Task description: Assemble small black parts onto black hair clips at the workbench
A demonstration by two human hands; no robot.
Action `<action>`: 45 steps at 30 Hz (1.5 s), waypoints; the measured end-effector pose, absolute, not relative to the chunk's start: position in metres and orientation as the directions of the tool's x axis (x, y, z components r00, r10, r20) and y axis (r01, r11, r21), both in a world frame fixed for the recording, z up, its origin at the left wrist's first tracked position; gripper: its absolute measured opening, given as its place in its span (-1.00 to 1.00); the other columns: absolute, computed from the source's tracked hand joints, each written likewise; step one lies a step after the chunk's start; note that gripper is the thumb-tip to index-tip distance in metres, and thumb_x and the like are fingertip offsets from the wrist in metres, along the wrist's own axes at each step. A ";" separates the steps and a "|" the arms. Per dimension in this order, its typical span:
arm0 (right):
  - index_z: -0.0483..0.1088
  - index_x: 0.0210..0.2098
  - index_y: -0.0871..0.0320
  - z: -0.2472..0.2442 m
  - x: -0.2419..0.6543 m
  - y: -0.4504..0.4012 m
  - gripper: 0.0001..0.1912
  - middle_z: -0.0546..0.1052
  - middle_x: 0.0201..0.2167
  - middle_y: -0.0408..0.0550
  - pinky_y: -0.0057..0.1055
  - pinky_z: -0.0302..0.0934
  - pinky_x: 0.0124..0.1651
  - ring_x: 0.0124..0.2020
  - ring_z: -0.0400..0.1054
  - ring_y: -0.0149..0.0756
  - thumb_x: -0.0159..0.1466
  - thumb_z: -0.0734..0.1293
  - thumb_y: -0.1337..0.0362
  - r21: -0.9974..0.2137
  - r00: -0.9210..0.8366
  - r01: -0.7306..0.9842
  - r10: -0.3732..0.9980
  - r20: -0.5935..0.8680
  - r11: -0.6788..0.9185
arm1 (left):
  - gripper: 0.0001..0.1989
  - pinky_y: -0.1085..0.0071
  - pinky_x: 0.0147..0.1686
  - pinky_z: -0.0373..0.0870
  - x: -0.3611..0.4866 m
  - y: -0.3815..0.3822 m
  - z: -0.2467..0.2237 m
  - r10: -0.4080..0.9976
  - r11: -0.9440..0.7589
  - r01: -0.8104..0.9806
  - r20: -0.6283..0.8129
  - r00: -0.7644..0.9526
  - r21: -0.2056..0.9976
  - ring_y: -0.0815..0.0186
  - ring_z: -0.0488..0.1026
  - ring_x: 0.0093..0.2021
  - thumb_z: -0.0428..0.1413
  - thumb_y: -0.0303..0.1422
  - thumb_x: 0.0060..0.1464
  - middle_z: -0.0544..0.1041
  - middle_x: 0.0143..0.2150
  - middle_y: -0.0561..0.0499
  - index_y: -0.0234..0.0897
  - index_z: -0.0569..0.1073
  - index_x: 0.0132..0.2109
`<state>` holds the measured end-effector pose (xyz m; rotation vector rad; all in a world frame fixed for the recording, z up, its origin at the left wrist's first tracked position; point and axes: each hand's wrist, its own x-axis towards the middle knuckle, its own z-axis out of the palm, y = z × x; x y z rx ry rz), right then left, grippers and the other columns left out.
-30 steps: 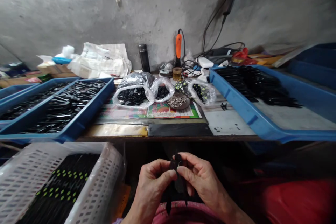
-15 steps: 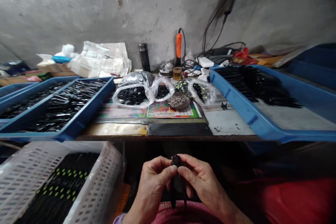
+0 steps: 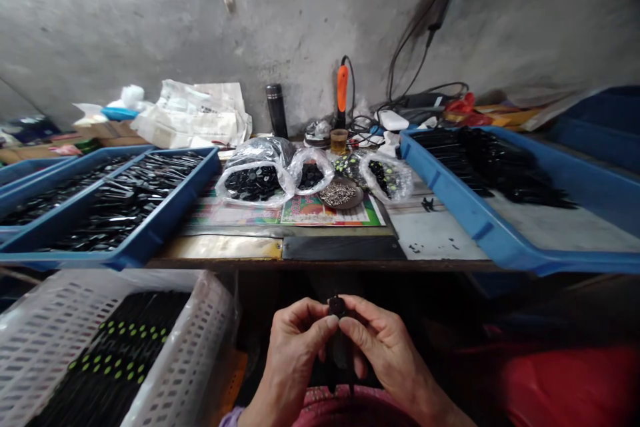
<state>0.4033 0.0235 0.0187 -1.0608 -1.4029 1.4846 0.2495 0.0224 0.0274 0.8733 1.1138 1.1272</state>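
Note:
Below the table edge, my left hand (image 3: 296, 353) and my right hand (image 3: 384, 348) meet at a small black part (image 3: 337, 307). Thumb and fingers of each hand pinch it from its own side, so both are closed on it. Two long dark strips appear to hang down from it between my palms; their lower ends are dim against the pink clothing. The part's exact kind is too dark to tell. Beyond my hands, on the table, lie a dish of small metal pins or screws (image 3: 341, 193) and a bag of black round pieces (image 3: 253, 183).
Blue trays of long black pieces stand left (image 3: 131, 240) and right (image 3: 467, 213). A white perforated basket (image 3: 187, 340) at lower left holds black pieces with green dots. Bags, a black flask (image 3: 277, 110) and an orange-handled tool (image 3: 342, 88) stand towards the wall.
The black part has turned slightly between my fingers, and the strips below it look shorter. Both hands keep their pinch. The whole view has shifted very slightly.

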 end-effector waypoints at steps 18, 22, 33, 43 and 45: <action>0.45 0.02 0.25 0.019 0.405 0.024 -0.40 0.51 -0.51 -0.08 -0.54 0.15 -0.62 -0.68 0.25 -0.45 0.30 0.30 -0.16 -0.998 -0.314 -0.015 0.948 -0.052 -0.060 | -0.69 0.52 -0.60 0.14 0.252 0.026 0.031 0.975 0.222 -0.232 -0.213 0.063 0.947 0.47 0.25 -0.65 0.41 -0.19 -0.19 0.42 -0.65 0.08 -0.37 0.59 -0.49; 0.45 0.06 0.23 0.014 0.405 0.023 -0.43 0.54 -0.49 -0.07 -0.52 0.22 -0.59 -0.67 0.31 -0.42 0.33 0.29 -0.12 -0.999 -0.297 -0.037 0.954 -0.025 -0.038 | -0.68 0.51 -0.60 0.16 0.254 0.025 0.026 0.973 0.227 -0.228 -0.213 0.086 0.947 0.47 0.24 -0.66 0.39 -0.17 -0.14 0.42 -0.65 0.06 -0.39 0.62 -0.44; 0.49 -0.07 0.22 0.015 0.410 0.031 -0.48 0.45 -0.52 -0.12 -0.53 0.17 -0.60 -0.64 0.25 -0.44 0.31 0.30 -0.13 -1.000 -0.264 0.019 0.964 -0.014 -0.009 | -0.77 0.52 -0.57 0.13 0.259 0.024 0.022 0.986 0.162 -0.106 -0.158 0.043 0.981 0.46 0.22 -0.59 0.29 -0.25 0.00 0.44 -0.59 0.06 -0.38 0.58 -0.42; 0.30 -0.40 0.18 0.033 0.405 0.042 -0.67 0.20 -0.68 -0.31 -0.60 -0.12 -0.66 -0.72 0.02 -0.55 0.29 0.29 0.02 -0.993 -0.300 0.118 0.953 -0.043 -0.007 | -0.75 0.50 -0.49 0.18 0.254 0.024 0.019 0.995 0.060 0.031 -0.062 0.083 0.998 0.40 0.25 -0.49 0.21 -0.24 0.08 0.41 -0.52 0.06 -0.36 0.52 -0.42; 0.28 -0.40 0.17 0.033 0.402 0.045 -0.65 0.20 -0.70 -0.32 -0.60 -0.12 -0.66 -0.73 0.03 -0.55 0.29 0.28 0.00 -0.997 -0.294 0.072 0.954 -0.050 -0.030 | -0.70 0.49 -0.46 0.25 0.253 0.028 0.022 0.986 0.091 -0.062 -0.081 0.147 0.994 0.38 0.31 -0.48 0.22 -0.16 0.08 0.44 -0.50 0.04 -0.35 0.50 -0.38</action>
